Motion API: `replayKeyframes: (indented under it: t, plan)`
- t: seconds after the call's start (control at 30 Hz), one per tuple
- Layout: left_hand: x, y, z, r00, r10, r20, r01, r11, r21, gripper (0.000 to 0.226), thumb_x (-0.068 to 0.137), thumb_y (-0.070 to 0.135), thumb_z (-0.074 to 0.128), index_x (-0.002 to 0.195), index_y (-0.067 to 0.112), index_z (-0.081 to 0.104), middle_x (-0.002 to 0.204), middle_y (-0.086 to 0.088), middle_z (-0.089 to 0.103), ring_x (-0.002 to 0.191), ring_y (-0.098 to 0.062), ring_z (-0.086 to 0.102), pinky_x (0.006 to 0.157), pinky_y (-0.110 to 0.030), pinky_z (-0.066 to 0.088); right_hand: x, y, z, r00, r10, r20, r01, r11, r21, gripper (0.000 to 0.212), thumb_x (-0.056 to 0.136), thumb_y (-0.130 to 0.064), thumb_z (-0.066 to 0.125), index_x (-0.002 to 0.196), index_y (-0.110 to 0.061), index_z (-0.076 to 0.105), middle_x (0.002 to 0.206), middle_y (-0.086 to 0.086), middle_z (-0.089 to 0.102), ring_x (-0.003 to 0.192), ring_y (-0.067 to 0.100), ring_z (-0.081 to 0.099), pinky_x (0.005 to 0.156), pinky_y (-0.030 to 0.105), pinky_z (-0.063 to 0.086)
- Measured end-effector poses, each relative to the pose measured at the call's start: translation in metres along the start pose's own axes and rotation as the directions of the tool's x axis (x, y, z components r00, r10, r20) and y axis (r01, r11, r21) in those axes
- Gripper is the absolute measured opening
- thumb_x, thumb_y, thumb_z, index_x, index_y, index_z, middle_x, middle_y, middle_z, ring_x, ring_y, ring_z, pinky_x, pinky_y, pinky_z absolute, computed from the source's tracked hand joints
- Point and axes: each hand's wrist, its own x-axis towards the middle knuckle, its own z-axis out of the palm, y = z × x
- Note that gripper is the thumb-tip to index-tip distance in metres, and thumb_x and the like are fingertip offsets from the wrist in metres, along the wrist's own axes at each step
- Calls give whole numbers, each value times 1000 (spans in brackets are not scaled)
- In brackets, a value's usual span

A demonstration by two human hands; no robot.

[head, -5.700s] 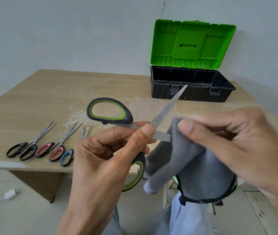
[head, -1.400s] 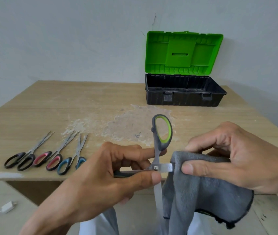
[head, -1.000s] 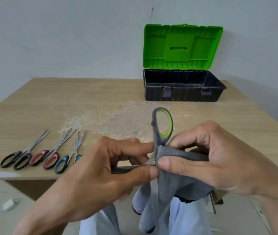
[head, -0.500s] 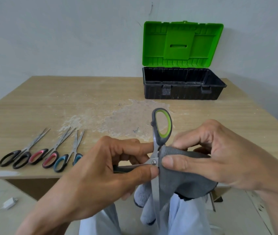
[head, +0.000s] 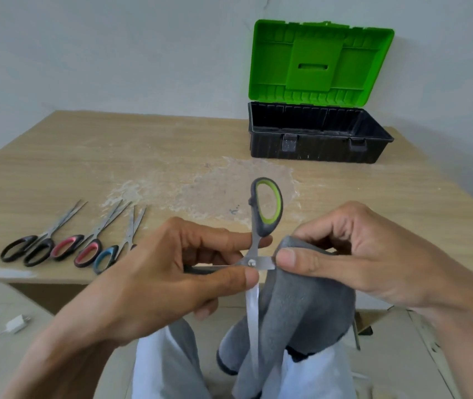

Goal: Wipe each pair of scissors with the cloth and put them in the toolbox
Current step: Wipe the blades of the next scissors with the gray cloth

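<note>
A big wooden table (head: 56, 168) holds the open toolbox (head: 316, 145) at its far side. In front of the near edge, the right hand (head: 359, 254) pinches the gray cloth (head: 301, 306) around one blade of the green scissors (head: 267, 208). The left hand (head: 172, 283) grips them by the middle. Three small scissors (head: 65, 243) lie on the left.

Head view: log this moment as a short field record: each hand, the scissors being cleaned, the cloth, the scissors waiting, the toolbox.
left hand: grips the green-handled scissors near the pivot
right hand: pinches the grey cloth round one blade
blades: spread, one pointing down, one sideways into the cloth
waiting: black scissors, pink scissors, blue scissors, side by side on the table, near left
toolbox: far right of the table, lid up; no scissors visible inside
</note>
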Motion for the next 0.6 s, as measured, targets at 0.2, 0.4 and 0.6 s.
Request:
replayKeyframes:
  t: [0.2,0.4,0.6]
  plan:
    - [-2,-5,-6,992,-120,-38,109,970,-219,23,73,1,72,93,-9,75,114,5,75,43,-2,49,41,-18,36,-1,-4,-7,997,31,-73,-35,998,-45,37,89,-50,69,89,-17,86,87,20,80,85,49,72,78,59,57]
    - [0,-8,-12,993,-77,-91,67,992,-108,30,73,14,78,102,8,79,112,-4,75,54,-7,53,44,-17,40,-1,-10,-7,984,-34,-173,15,994,-111,26,91,-55,65,93,-40,86,88,7,83,88,36,78,82,50,61]
    - [2,-6,-6,989,17,-148,-18,1000,-3,46,74,18,79,119,25,72,72,6,68,47,-10,52,49,-19,45,12,-13,8,979,-109,-174,69,973,-221,43,92,-62,61,88,-27,85,77,19,75,64,38,64,59,47,51]
